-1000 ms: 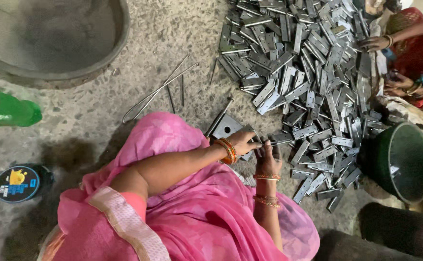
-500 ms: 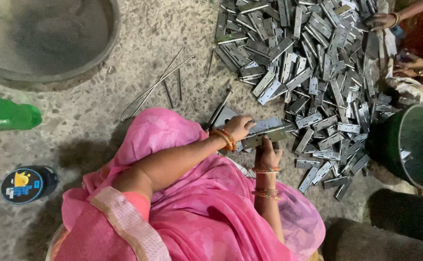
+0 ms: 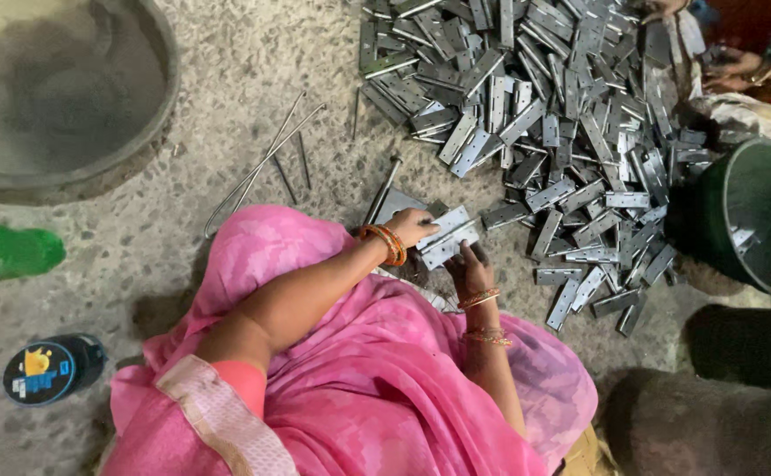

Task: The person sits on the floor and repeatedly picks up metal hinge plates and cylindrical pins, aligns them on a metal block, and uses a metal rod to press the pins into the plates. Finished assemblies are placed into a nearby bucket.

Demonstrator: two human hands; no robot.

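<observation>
two hands, left hand [image 3: 414, 226] and right hand [image 3: 468, 269], grasping metal hinge [image 3: 446, 236] at frame centre, beside hinge pile [image 3: 562, 106] upper right.

You had a big heap of metal hinges [image 3: 570, 115] as landmark. Right of it: green bucket [image 3: 756, 216]. Left of it: loose metal rods [image 3: 271, 159], then a round grey basin [image 3: 59, 88]. Far lower left of it: green bottle [image 3: 7, 251] and a small dark tin [image 3: 51, 370].

Flat grey metal hinge [image 3: 445, 236], lying level, just beside the hinge pile [image 3: 544, 106].
</observation>
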